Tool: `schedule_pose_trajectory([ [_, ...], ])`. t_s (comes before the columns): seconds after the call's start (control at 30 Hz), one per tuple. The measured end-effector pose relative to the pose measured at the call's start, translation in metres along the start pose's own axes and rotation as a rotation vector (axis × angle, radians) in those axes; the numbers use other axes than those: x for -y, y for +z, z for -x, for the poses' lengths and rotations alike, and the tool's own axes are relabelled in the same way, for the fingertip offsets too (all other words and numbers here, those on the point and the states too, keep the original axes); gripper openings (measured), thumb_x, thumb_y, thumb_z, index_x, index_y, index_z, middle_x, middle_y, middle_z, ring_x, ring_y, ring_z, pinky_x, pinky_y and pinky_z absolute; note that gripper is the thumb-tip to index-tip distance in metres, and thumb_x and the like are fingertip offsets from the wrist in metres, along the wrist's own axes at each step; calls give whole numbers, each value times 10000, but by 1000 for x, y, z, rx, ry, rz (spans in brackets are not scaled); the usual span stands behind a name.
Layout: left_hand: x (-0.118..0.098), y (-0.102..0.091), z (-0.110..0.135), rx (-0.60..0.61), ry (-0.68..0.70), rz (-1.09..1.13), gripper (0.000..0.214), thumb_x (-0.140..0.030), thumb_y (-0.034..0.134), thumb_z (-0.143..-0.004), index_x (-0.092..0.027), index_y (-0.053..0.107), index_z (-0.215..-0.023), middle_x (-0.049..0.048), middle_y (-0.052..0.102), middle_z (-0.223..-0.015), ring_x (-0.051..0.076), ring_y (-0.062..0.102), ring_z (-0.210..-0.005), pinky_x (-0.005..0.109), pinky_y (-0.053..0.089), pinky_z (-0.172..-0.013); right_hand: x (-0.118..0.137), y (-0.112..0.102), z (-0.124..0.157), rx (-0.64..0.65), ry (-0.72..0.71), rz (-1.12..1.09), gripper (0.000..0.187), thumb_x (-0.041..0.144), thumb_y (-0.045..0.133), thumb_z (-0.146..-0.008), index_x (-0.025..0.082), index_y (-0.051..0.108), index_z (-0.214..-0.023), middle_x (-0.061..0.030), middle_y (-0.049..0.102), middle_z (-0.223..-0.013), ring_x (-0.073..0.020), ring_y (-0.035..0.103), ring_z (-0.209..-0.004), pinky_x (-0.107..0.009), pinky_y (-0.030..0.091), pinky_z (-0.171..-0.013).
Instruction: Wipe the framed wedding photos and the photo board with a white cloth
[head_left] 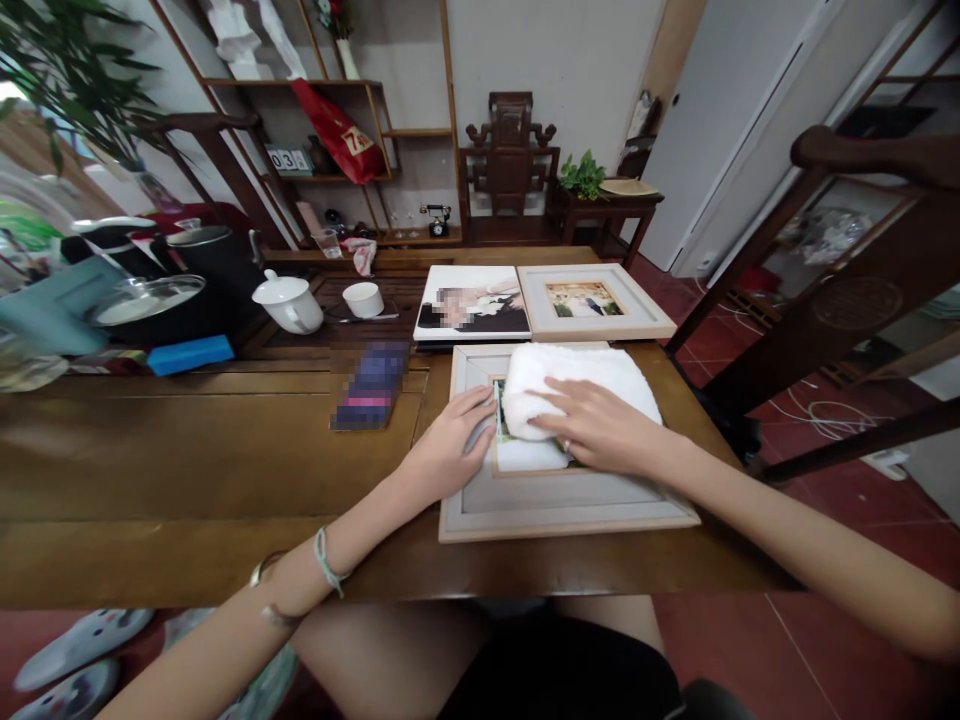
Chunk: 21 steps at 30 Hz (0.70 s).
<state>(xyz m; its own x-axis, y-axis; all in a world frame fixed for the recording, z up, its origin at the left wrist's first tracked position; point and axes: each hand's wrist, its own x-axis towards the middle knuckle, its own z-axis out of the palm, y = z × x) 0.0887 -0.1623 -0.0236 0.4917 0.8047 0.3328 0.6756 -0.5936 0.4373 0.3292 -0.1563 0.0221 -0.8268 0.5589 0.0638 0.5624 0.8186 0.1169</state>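
Observation:
A pale grey picture frame [555, 505] lies flat on the wooden table [187, 450] in front of me. A folded white towel [577, 385] rests on its glass. My right hand [600, 425] lies flat on the towel with fingers stretched out, pressing it down. My left hand [450, 445] rests on the frame's left border, fingers spread and holding it steady. Most of the frame's photo is hidden by the towel and hands.
Behind the frame lie a frameless photo print [472, 303] and a second framed photo [592, 300]. A phone [373, 385], blue box [190, 354], white teapot [289, 303], cup [364, 298] and dark pots [150, 300] stand left. A chair back [862, 290] rises right.

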Motion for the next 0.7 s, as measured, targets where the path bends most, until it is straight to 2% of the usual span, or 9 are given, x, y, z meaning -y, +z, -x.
schedule_pose_trajectory([
  [0.13, 1, 2, 1, -9, 12, 0, 379, -261, 415, -945, -66, 613, -1204, 185, 543, -1363, 270, 466, -1318, 459, 368, -1128, 51, -27, 21, 105, -80, -81, 404, 125, 561, -783, 203, 614, -1176, -156, 520, -1372, -372, 523, -1187, -472, 510, -820],
  [0.23, 1, 1, 1, -5, 9, -6, 369, -251, 409, -947, -80, 612, -1203, 172, 540, -1370, 263, 460, -1324, 451, 367, -1131, 84, -39, 34, 85, -127, -133, 326, 180, 599, -784, 225, 637, -1105, -153, 523, -1364, -374, 529, -1178, -459, 514, -809],
  [0.3, -1, 0, 1, -1, 4, -8, 362, -245, 402, -950, -93, 615, -1200, 158, 540, -1376, 255, 456, -1328, 447, 364, -1134, 96, -40, 37, 40, -145, -152, 292, 228, 611, -794, 238, 637, -1085, -145, 518, -1369, -382, 508, -1201, -469, 506, -832],
  [0.4, -2, -1, 1, 9, -5, -10, 366, -241, 397, -955, -84, 615, -1202, 155, 538, -1379, 251, 449, -1333, 437, 355, -1141, 100, -34, 35, 2, -87, -128, 326, 255, 614, -803, 246, 616, -1129, -146, 512, -1373, -384, 507, -1201, -480, 505, -839],
  [0.53, -3, -2, 1, 16, -1, -9, 381, -246, 391, -960, -59, 611, -1209, 170, 534, -1378, 255, 450, -1331, 432, 351, -1144, 91, -24, 21, 55, 101, 5, 436, 190, 640, -774, 229, 582, -1205, -164, 531, -1351, -389, 527, -1180, -459, 526, -801],
  [0.63, -2, -2, 1, 8, 1, -9, 373, -249, 396, -958, -70, 616, -1201, 166, 543, -1369, 254, 455, -1328, 433, 359, -1139, 90, -19, 7, 86, 227, 139, 385, 163, 600, -818, 213, 601, -1200, -190, 536, -1345, -401, 531, -1184, -467, 524, -809],
  [0.7, -2, -2, 1, 10, 1, -8, 373, -245, 395, -959, -64, 618, -1197, 171, 552, -1357, 254, 455, -1328, 433, 358, -1139, 98, -13, 0, 88, 253, 227, 327, 150, 557, -857, 202, 629, -1171, -221, 555, -1313, -401, 569, -1141, -477, 525, -788],
])
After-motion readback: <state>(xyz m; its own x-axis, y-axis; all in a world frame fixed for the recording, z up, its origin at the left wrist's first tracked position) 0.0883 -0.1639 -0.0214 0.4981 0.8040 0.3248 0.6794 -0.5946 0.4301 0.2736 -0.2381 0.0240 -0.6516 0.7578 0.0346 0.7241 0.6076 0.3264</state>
